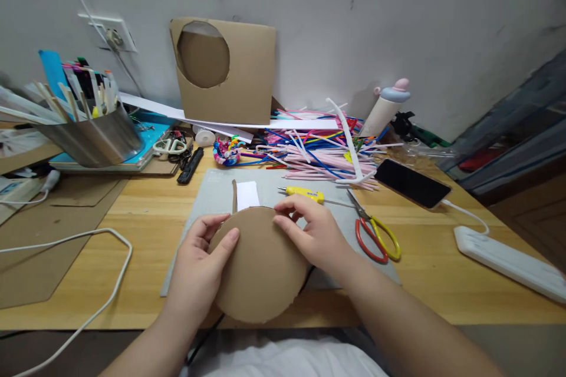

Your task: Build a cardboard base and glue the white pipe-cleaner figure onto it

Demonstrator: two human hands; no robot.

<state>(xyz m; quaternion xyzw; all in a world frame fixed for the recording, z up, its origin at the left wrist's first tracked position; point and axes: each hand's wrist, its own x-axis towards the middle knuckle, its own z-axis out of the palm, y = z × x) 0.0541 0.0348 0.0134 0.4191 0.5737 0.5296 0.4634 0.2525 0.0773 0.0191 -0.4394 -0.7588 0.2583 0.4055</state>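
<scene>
A round cardboard disc (263,265) is held up over the front edge of the table, its flat face toward me. My left hand (201,253) grips its left rim, thumb on the near face and fingers behind. At the upper right rim, my right hand (312,230) pinches the edge between thumb and fingers. Just beyond the disc lie a white paper piece (247,194) and a narrow brown strip (234,195) on a grey mat (212,194). A yellow glue gun (305,194) and scissors (375,232) with red and yellow handles lie near my right hand.
A cardboard panel (252,70) with a round hole leans on the wall. Beside it are a pile of pipe cleaners (309,153), a bottle (384,109), a phone (413,182) and a power strip (508,262). Leftward stand a metal pen holder (97,141) and a white cable (126,262).
</scene>
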